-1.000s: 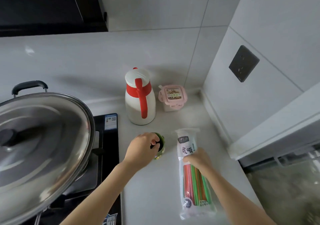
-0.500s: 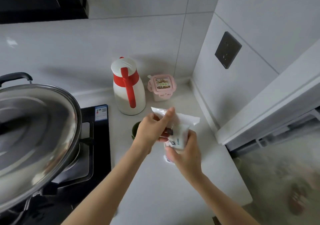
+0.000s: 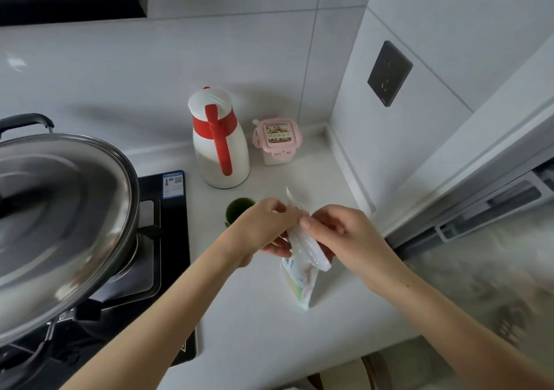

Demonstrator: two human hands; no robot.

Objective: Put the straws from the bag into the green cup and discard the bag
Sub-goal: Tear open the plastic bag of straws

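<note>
The clear plastic bag of straws (image 3: pixel 301 265) is held upright over the white counter, its lower end hanging down toward me and blurred. My left hand (image 3: pixel 263 227) pinches the bag's top from the left. My right hand (image 3: pixel 338 233) pinches the same top from the right, thumb against the plastic. The green cup (image 3: pixel 238 209) stands on the counter just behind my left hand, partly hidden by it. The straws inside the bag are too blurred to make out.
A white jug with a red handle (image 3: pixel 220 146) and a pink-lidded container (image 3: pixel 277 140) stand at the back. A big steel wok lid (image 3: pixel 57 218) covers the black stove (image 3: pixel 171 227) on the left. A wall with a dark socket (image 3: pixel 389 73) closes the right side.
The bag lay flat on the counter under my right hand while my left held the cup. Both hands have since lifted the bag upright and now grip its top edge.
</note>
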